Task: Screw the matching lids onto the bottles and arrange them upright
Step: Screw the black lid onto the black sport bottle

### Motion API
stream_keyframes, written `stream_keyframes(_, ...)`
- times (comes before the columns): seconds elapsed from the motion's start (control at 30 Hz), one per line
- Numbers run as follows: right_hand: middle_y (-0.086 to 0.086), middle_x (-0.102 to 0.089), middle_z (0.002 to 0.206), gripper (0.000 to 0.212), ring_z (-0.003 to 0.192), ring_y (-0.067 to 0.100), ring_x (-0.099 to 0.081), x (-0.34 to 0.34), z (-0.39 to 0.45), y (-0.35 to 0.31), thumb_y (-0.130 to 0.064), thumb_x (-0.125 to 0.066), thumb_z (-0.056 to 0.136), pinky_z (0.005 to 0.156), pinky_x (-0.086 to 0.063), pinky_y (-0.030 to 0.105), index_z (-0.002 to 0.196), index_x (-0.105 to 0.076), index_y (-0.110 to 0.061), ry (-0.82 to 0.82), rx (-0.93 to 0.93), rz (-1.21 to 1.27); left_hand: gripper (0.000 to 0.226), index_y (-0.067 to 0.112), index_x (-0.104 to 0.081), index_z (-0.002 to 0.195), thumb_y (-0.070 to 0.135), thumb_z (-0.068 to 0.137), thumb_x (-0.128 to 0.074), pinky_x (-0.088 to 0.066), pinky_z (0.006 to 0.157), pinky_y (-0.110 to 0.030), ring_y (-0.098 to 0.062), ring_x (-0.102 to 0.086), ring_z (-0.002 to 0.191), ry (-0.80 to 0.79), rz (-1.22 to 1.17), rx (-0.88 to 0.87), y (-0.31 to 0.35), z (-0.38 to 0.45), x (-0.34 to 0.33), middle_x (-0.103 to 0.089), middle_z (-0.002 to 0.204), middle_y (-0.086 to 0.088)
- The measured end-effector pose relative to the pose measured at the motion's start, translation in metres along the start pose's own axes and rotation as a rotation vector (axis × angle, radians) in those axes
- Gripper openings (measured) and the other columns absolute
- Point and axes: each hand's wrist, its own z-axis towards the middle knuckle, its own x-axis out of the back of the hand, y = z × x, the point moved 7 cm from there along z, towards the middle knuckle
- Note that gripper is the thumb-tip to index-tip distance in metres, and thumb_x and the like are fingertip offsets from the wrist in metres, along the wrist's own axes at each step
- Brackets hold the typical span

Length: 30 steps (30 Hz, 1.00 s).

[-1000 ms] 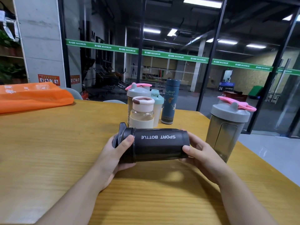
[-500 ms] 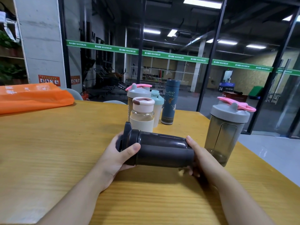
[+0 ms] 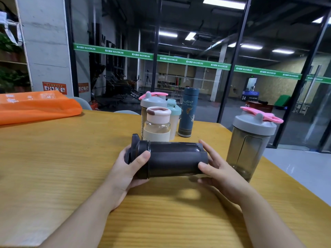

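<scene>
**Black shaker bottle held sideways above a crowded table**

Head view: the black shaker bottle [image 3: 172, 159] lies horizontal between both hands, above the wooden table [image 3: 53, 167], its black lid [image 3: 136, 149] pointing to the person's left. The left hand [image 3: 129, 169] grasps the lid end, thumb curled over the collar. The right hand [image 3: 216, 170] grasps the base end, fingers wrapped behind it and thumb in front. No lettering shows on the side of the bottle facing the camera.

Just behind the bottle stands a cluster of four upright, lidded bottles: a clear glass bottle [image 3: 157, 126] with a cream lid and sleeve in front, a grey shaker with a pink flip cap [image 3: 152, 101] behind it, a pale teal-lidded bottle [image 3: 173, 113] beside them, and a dark blue flask [image 3: 188, 113] printed with a gold crane and cloud pattern. To the right, near the right hand, a smoky shaker with a grey lid and pink cap [image 3: 250, 144] stands upright by the table edge.

At the far left an orange bag [image 3: 35, 108] with white characters, too blurred to read, lies on the table. Beyond it, the glass wall [image 3: 197, 42] carries a green strip [image 3: 193, 62] repeating "MAXIMUM" beside Chinese characters. A dark box past the glass shows "04".
</scene>
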Motion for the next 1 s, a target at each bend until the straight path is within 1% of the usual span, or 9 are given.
stream_keyframes(0.17,-0.008,-0.058,0.129,0.077,0.110,0.010,-0.063,-0.001,0.002,0.000,-0.034,-0.081,0.057,0.076,-0.053,0.029,0.124,-0.050,-0.054,-0.035,0.021,0.067,0.081,0.022,-0.046,0.133,0.046,0.063,-0.080,-0.060,0.070,-0.041,-0.023,-0.061,0.111,0.023,-0.010,0.018,0.000,-0.001,0.000,-0.061,0.125,-0.004)
stream_keyframes(0.3,-0.005,-0.055,0.132,0.076,0.112,0.014,-0.063,-0.001,0.003,0.004,-0.019,-0.081,0.065,0.077,-0.055,0.028,0.128,-0.049,-0.046,-0.053,-0.011,0.117,0.077,0.021,-0.049,0.131,0.045,0.065,-0.079,-0.060,0.067,-0.038,-0.021,-0.060,0.114,0.025,-0.004,0.009,0.000,0.000,0.000,-0.062,0.125,-0.003)
stream_keyframes(0.4,0.003,-0.056,0.132,0.078,0.103,0.028,-0.068,-0.001,0.005,0.008,-0.009,-0.074,0.069,0.074,-0.058,0.029,0.138,-0.045,-0.031,-0.061,-0.036,0.203,0.083,0.021,-0.048,0.132,0.048,0.062,-0.085,-0.060,0.066,-0.037,-0.021,-0.060,0.113,0.025,0.008,0.004,-0.001,0.000,0.001,-0.062,0.125,-0.002)
stream_keyframes(0.5,0.012,-0.057,0.129,0.075,0.086,0.036,-0.071,0.001,0.005,0.008,-0.018,-0.075,0.069,0.058,-0.058,0.024,0.138,-0.044,-0.022,-0.026,-0.057,0.159,0.088,0.022,-0.048,0.133,0.053,0.059,-0.085,-0.059,0.067,-0.037,-0.021,-0.062,0.112,0.018,0.026,0.002,-0.001,0.001,0.001,-0.062,0.127,-0.003)
stream_keyframes(0.63,0.009,-0.063,0.115,0.079,0.065,0.020,-0.067,0.004,0.002,0.003,-0.044,-0.075,0.056,0.046,-0.045,0.021,0.128,-0.051,-0.021,0.049,-0.024,-0.025,0.112,0.025,-0.049,0.133,0.062,0.034,-0.086,-0.059,0.070,-0.040,-0.021,-0.065,0.109,0.003,0.059,-0.009,-0.001,0.003,0.003,-0.064,0.125,-0.001)
stream_keyframes(0.7,0.006,-0.066,0.101,0.069,0.058,0.015,-0.061,0.007,0.001,0.003,-0.045,-0.074,0.064,0.044,-0.041,0.020,0.124,-0.053,-0.018,0.083,-0.021,-0.110,0.120,0.025,-0.048,0.133,0.067,0.026,-0.086,-0.059,0.072,-0.041,-0.020,-0.065,0.108,-0.006,0.069,-0.020,-0.001,0.002,0.002,-0.065,0.124,-0.001)
stream_keyframes(0.8,0.004,-0.061,0.067,0.052,0.054,0.015,-0.053,0.012,0.001,0.004,-0.053,-0.067,0.078,0.045,-0.037,0.021,0.113,-0.058,-0.016,0.137,-0.052,-0.206,0.124,0.025,-0.047,0.134,0.067,0.024,-0.087,-0.059,0.075,-0.042,-0.020,-0.065,0.109,-0.025,0.080,-0.029,0.000,0.001,0.000,-0.064,0.125,-0.001)
stream_keyframes(0.87,0.001,-0.056,0.057,0.062,0.050,0.014,-0.049,0.014,0.001,0.005,-0.066,-0.060,0.069,0.044,-0.034,0.021,0.102,-0.061,-0.014,0.168,-0.078,-0.224,0.125,0.025,-0.045,0.136,0.065,0.026,-0.088,-0.059,0.077,-0.043,-0.021,-0.064,0.109,-0.043,0.093,-0.028,0.000,0.000,-0.001,-0.062,0.127,-0.002)
stream_keyframes(1.0,0.004,-0.054,0.059,0.081,0.048,0.014,-0.047,0.013,0.001,0.010,-0.082,-0.043,0.056,0.046,-0.033,0.023,0.097,-0.066,-0.016,0.175,-0.156,-0.272,0.124,0.027,-0.043,0.137,0.064,0.027,-0.089,-0.057,0.084,-0.050,-0.021,-0.065,0.110,-0.080,0.140,-0.048,0.002,-0.003,-0.003,-0.063,0.125,-0.002)
